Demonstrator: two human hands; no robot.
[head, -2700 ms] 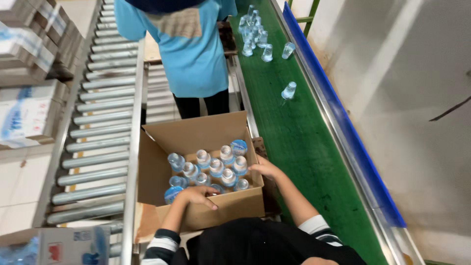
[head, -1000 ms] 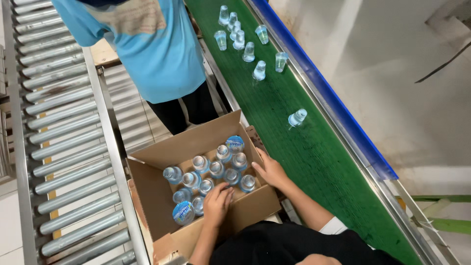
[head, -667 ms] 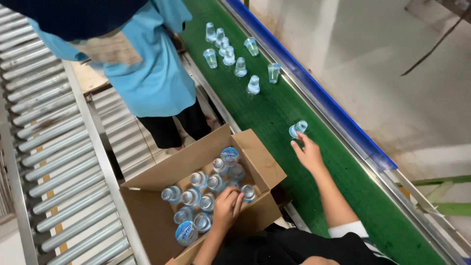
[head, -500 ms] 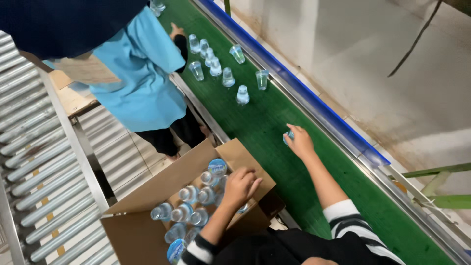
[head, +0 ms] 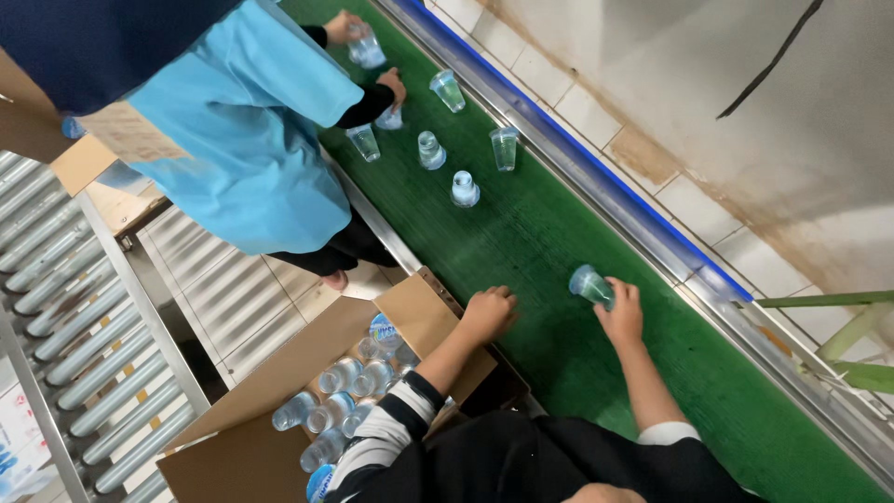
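Observation:
My right hand (head: 621,314) grips a clear plastic water cup (head: 589,283) lying on the green conveyor belt (head: 540,242). My left hand (head: 488,312) rests in a loose fist on the belt's near edge, holding nothing that I can see, just beside the flap of an open cardboard box (head: 279,401). Several sealed water cups (head: 354,387) stand inside the box. My left forearm in a striped sleeve crosses over the box.
Several more cups (head: 464,188) lie scattered farther up the belt. A co-worker in a light blue apron (head: 242,140) stands at the belt, both hands on cups. A metal roller conveyor (head: 65,345) runs on the left. A blue rail and tiled wall border the belt's far side.
My left hand has left the box and come onto the belt edge. My right hand has stretched out over the belt and closed on a single cup. The view has swung right.

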